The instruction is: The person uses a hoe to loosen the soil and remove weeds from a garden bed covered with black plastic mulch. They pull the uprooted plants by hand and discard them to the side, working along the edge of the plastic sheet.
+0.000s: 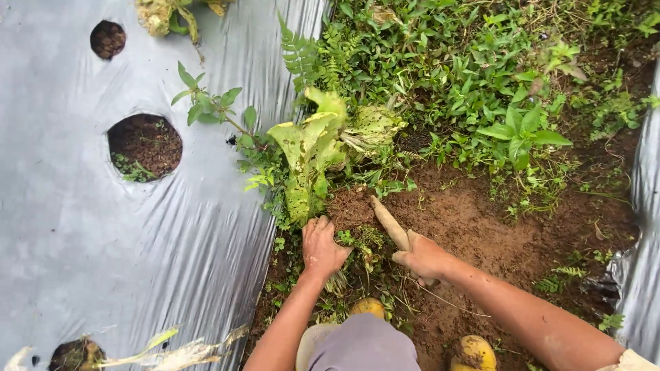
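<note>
My left hand [322, 246] is closed around a clump of weeds [357, 240] at the edge of the silver plastic mulch sheet [82, 233]. In my right hand [423, 257] I grip the wooden handle of a small digging tool [389, 223], whose far end is pushed into the brown soil [474, 220] by the clump. Just beyond my left hand lies a heap of pulled yellow-green leafy plants [313, 151]. My knees and two yellow boot tips [474, 352] show at the bottom.
The mulch sheet has round planting holes [144, 144] showing dark soil, some with small weeds. Dense green weeds and ferns [467, 75] cover the furrow further ahead. Another strip of silver sheet [643, 275] runs along the right edge. Wilted plants lie at the top and bottom left.
</note>
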